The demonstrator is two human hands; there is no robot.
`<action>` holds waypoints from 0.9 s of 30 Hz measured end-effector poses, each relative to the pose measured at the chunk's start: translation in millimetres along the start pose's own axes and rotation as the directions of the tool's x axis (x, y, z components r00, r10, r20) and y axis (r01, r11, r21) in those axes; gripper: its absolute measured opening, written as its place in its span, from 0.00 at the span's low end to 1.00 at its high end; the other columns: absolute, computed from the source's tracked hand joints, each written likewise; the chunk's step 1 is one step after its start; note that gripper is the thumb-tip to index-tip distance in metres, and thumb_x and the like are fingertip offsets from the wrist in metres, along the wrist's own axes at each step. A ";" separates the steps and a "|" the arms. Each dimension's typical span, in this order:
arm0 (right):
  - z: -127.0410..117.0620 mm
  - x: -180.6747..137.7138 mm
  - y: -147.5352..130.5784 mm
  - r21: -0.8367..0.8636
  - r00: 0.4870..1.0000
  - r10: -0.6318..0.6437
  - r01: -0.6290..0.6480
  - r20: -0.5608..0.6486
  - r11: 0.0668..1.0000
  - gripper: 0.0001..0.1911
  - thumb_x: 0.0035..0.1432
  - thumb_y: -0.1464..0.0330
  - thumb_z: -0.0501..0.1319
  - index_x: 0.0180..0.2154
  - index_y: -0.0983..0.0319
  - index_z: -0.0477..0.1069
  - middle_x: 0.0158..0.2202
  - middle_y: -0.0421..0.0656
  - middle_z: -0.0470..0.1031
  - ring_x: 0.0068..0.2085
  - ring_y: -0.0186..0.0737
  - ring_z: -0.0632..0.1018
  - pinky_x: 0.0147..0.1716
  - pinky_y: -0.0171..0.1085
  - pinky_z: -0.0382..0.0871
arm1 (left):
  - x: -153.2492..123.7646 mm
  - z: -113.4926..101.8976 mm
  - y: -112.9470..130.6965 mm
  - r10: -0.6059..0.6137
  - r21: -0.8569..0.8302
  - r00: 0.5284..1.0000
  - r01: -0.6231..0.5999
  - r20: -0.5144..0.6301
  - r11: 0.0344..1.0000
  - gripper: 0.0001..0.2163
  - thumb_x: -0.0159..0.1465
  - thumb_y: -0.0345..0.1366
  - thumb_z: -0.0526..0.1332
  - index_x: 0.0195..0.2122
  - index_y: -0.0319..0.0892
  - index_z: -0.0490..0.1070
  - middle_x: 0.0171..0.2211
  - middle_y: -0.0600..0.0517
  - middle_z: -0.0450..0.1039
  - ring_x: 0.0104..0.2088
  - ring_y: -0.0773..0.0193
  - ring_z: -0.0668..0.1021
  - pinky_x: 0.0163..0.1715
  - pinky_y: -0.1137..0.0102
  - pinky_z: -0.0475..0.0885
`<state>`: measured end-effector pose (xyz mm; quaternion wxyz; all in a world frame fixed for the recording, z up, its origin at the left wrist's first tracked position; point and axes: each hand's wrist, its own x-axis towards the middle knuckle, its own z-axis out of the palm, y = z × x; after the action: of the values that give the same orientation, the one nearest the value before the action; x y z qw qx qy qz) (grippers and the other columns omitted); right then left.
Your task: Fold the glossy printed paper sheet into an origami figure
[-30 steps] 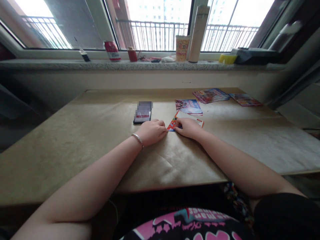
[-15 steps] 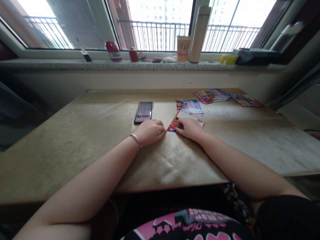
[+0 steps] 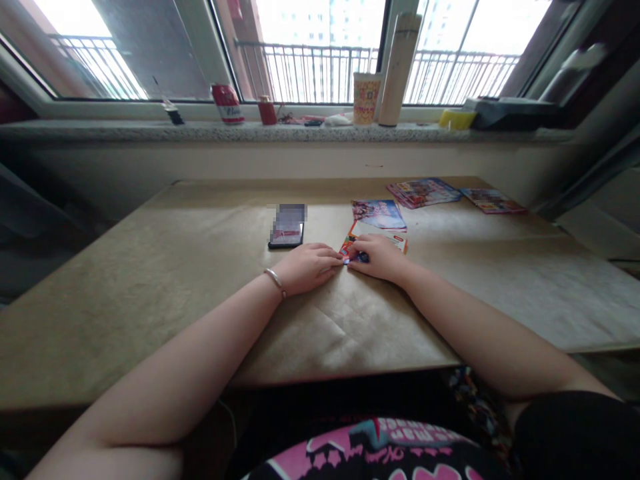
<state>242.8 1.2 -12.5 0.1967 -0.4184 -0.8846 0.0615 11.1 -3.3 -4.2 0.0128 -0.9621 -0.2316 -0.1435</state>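
Note:
A colourful printed leaflet (image 3: 390, 238), white with red and blue areas, lies on the table partly under my right hand (image 3: 380, 257). The fingers of that hand are curled, with thumb and fingertips closed on the leaflet's near left part. My left hand (image 3: 311, 268), with a silver bangle at the wrist, lies low on the table with fingers stretched out. Its fingertips touch the leaflet's near left corner, where a small pale bit shows between the hands. Just beyond the leaflet is a blue printed booklet (image 3: 380, 213). A phone (image 3: 287, 227) lies beyond my left hand.
More printed booklets (image 3: 425, 192) are piled at the back right, with another stack (image 3: 493, 200) beside them. On the stone windowsill (image 3: 300, 133) stand a red can (image 3: 227, 103), a small red bottle (image 3: 267, 110), a patterned paper cup (image 3: 367, 99) and a tall cylinder (image 3: 399, 70).
My left hand has slid slightly right, its fingers going from curled to stretched out along the leaflet's corner. The leaflet's left corner now shows less. My right hand has barely moved.

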 end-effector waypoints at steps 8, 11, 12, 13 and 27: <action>-6.3 -2.0 2.5 -0.170 0.990 -0.128 0.117 -0.054 0.978 0.08 0.58 0.64 0.61 0.36 0.57 0.78 0.41 0.44 0.78 0.46 0.46 0.71 0.48 0.44 0.58 | -0.4 -1.2 -0.7 0.013 0.043 1.000 -0.012 -0.020 0.999 0.12 0.66 0.35 0.55 0.46 0.43 0.75 0.45 0.49 0.77 0.45 0.61 0.76 0.49 0.64 0.73; -5.6 -1.6 3.2 -0.215 0.985 -0.152 0.132 -0.079 0.968 0.08 0.58 0.65 0.61 0.37 0.57 0.79 0.41 0.43 0.78 0.45 0.46 0.70 0.47 0.44 0.60 | 0.7 -1.1 1.6 0.019 0.070 1.000 -0.017 -0.024 0.997 0.11 0.66 0.35 0.56 0.45 0.43 0.75 0.44 0.48 0.77 0.45 0.60 0.76 0.49 0.63 0.73; -5.6 -1.5 3.8 -0.225 0.984 -0.159 0.136 -0.086 0.965 0.08 0.58 0.66 0.60 0.36 0.57 0.79 0.41 0.44 0.77 0.44 0.45 0.71 0.47 0.43 0.60 | 1.2 -0.8 2.6 0.019 0.073 1.000 -0.017 -0.025 0.997 0.11 0.66 0.35 0.56 0.45 0.43 0.75 0.44 0.48 0.76 0.45 0.60 0.76 0.49 0.63 0.72; -5.6 -1.6 4.6 -0.234 0.982 -0.165 0.140 -0.091 0.962 0.08 0.58 0.66 0.60 0.36 0.57 0.79 0.41 0.44 0.77 0.44 0.45 0.71 0.46 0.43 0.61 | 1.7 -0.3 3.6 0.021 0.072 0.999 -0.019 -0.026 0.997 0.11 0.66 0.35 0.55 0.45 0.42 0.75 0.44 0.47 0.76 0.46 0.60 0.76 0.50 0.63 0.72; -13.4 -4.5 20.4 -0.204 0.997 -0.076 0.076 0.006 0.976 0.14 0.59 0.72 0.58 0.41 0.53 0.79 0.40 0.42 0.79 0.42 0.40 0.76 0.41 0.36 0.66 | 3.6 4.7 5.7 -0.074 -0.003 0.991 0.074 0.112 0.997 0.18 0.67 0.38 0.55 0.57 0.40 0.65 0.59 0.46 0.66 0.58 0.58 0.69 0.59 0.64 0.64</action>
<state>265.4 10.1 -7.2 0.1557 -0.4024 -0.9014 -0.0373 18.0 -6.3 -7.5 -0.0091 -0.9594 -0.2669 -0.0908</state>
